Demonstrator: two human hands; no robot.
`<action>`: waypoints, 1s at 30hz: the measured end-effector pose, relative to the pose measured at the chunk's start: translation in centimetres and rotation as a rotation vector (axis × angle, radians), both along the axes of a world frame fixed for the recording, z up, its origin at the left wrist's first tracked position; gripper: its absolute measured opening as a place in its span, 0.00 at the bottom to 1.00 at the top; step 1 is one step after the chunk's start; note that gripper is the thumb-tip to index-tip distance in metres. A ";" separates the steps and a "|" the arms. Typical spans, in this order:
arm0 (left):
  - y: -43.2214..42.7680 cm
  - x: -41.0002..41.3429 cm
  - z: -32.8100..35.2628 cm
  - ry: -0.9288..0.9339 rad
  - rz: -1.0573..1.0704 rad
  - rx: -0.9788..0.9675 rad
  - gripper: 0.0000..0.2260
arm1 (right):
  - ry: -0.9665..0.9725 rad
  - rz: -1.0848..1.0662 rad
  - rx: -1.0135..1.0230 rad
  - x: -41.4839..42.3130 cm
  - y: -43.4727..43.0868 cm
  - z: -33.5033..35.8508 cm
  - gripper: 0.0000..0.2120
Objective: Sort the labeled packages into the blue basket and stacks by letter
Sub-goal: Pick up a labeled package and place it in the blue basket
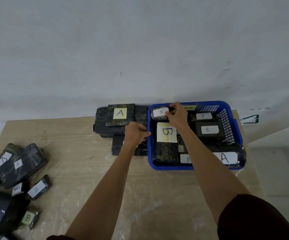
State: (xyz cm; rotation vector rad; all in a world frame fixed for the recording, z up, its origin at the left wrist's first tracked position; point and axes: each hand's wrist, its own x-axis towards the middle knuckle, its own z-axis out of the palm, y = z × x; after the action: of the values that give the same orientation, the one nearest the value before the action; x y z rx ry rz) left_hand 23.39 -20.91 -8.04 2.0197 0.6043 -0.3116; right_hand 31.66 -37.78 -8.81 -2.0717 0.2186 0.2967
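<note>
Your right hand (177,115) is over the far left corner of the blue basket (171,168); its fingers and thumb are curled and pinch a small package marked B (159,113), which lies in that corner, just to the left of the hand and touching it. Your left hand (135,134) is at the left wall of the basket; its fingers are curled over the rim and grip it. Inside the basket, just near of the pinched package, lies a large package with a yellow B label (167,134); on the right side of the basket lie two more B packages (208,129), one behind the other. A package marked A (227,158) rests on the near right corner of the basket, partly over the rim. Touching the left wall of the basket stands the A stack (120,113). Well apart to the left of the basket, loose packages (18,165) lie on the table (157,196).
</note>
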 end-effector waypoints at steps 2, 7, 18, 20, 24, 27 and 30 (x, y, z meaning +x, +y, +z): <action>0.1 0.2 0.2 0.019 0.008 -0.041 0.06 | -0.017 0.007 -0.032 0.5 0.3 -0.1 0.15; 0.3 0.5 0.4 0.053 -0.007 -0.079 0.06 | -0.019 0.021 -0.111 0.6 0.8 -0.4 0.15; 0.3 0.5 0.9 0.077 -0.017 -0.097 0.06 | 0.024 0.063 -0.145 0.2 0.8 0.2 0.16; 0.3 0.5 0.9 0.076 -0.018 -0.099 0.06 | 0.013 0.072 -0.147 0.0 0.8 0.4 0.16; 0.4 0.2 1.0 0.063 -0.043 -0.083 0.06 | -0.012 0.073 -0.157 -1.0 0.6 1.5 0.15; 0.8 -0.5 1.6 0.052 -0.038 -0.112 0.07 | -0.037 0.070 -0.181 -2.1 0.7 2.5 0.14; 2.1 -1.7 2.7 0.017 -0.029 -0.113 0.08 | -0.065 0.075 -0.221 -3.5 1.6 3.3 0.13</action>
State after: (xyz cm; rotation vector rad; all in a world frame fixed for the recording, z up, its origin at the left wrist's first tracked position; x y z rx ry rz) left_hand 21.68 -18.83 -5.32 1.9209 0.5559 -0.3726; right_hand 28.18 -36.18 -5.47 -2.3085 0.1389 0.2598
